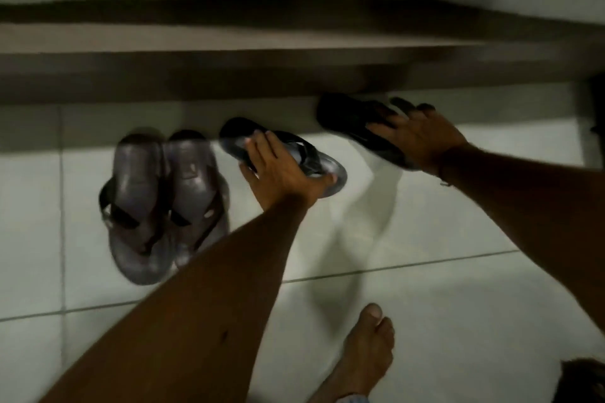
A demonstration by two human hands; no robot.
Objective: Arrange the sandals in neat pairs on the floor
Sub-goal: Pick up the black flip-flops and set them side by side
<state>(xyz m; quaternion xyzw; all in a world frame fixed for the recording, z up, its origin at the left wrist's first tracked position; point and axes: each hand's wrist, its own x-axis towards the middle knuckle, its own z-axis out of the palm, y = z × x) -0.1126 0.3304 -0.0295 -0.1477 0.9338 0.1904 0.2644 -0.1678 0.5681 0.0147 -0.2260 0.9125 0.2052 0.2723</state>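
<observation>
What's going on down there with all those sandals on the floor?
A person is bending over a tiled floor, sorting sandals into pairs. One brown pair already sits side by side at the left, near the wall's base. The left hand grips a dark sandal just right of that pair, lying at an angle. The right hand rests on another dark sandal farther right, also askew. A bare foot shows below.

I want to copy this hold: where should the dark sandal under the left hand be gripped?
Across its middle from above, as the left hand does: the sandal lies flat and slanted, its narrow waist and straps exposed there.
</observation>
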